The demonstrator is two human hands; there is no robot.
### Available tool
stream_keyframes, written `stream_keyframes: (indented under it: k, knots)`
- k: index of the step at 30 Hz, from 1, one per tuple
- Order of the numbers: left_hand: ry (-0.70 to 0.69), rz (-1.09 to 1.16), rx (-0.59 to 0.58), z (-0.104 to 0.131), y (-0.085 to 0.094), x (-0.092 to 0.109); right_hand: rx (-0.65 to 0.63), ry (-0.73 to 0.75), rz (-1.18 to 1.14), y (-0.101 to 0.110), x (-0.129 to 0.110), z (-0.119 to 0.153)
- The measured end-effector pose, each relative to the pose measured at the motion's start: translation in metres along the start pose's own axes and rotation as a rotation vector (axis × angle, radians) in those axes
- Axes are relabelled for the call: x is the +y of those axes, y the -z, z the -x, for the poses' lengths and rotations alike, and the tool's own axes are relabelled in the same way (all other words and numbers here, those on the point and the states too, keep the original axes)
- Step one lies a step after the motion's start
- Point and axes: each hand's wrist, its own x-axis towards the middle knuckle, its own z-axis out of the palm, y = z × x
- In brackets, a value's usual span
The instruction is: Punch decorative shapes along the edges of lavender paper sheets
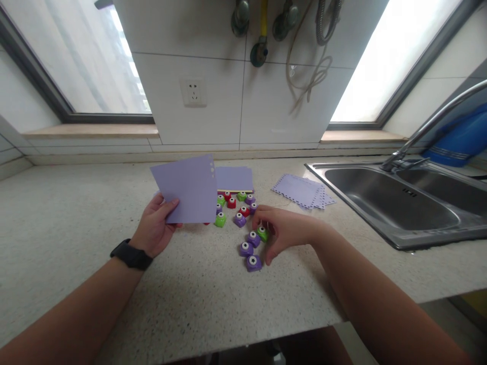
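A purple sheet of paper (186,190) is raised in my left hand (154,225), thumb on its front; small holes show near its upper right corner. My right hand (283,230) is over the counter with thumb and fingers apart, curved around a green punch (262,233); whether they touch it is unclear. Beside it are purple punches, one with a star mark (253,262) nearest the counter's front. More green, red and purple punches lie behind, among them a green one (220,219) near the sheet's lower right corner.
Behind the punches lies a stack of purple paper (234,178). Several sheets with punched edges (299,190) are spread to its right. A steel double sink (380,223) with a faucet (437,121) is set in the counter at the right. A wall socket (193,92) is above.
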Motion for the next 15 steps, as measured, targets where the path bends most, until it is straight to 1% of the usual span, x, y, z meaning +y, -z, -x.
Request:
stream_keyframes:
  k: [4,6,11,15]
  knots:
    - [0.001,0.004,0.018,-0.002,0.002,-0.002,-0.082,0.022,0.023,-0.005,-0.012,0.001]
    - [0.001,0.007,0.021,-0.003,0.003,-0.002,-0.102,0.039,0.059,-0.009,-0.018,-0.001]
    - [0.004,0.009,0.018,-0.004,0.003,-0.003,-0.073,0.071,0.176,-0.022,-0.028,-0.008]
    - [0.002,0.005,0.006,-0.003,0.003,-0.004,-0.005,0.094,0.146,-0.025,-0.028,-0.011]
